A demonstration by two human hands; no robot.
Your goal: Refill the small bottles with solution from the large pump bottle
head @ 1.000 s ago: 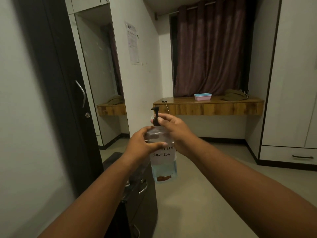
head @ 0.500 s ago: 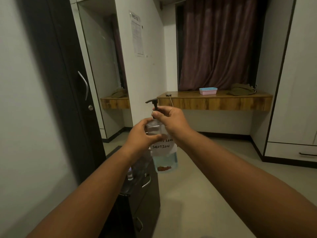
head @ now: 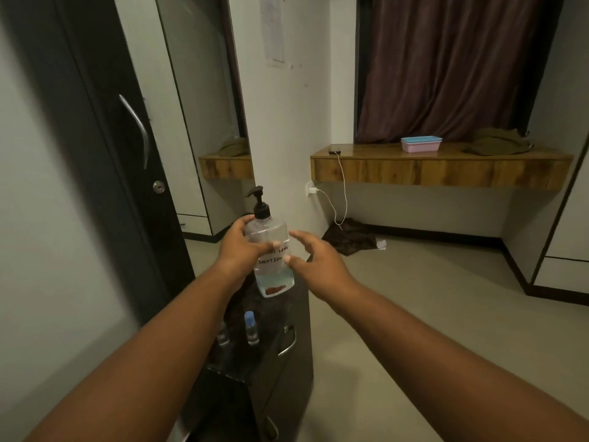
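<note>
Below your arms you have a dark low cabinet (head: 287, 371) carrying two small bottles (head: 251, 328) standing upright near each other on its top, while the wooden shelf (head: 439, 169) by the curtain bears a pink and blue box (head: 421, 144) and folded cloth (head: 497, 145).

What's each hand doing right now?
Left hand: closed around the pump bottle.
Right hand: open, beside the bottle, not gripping it.
</note>
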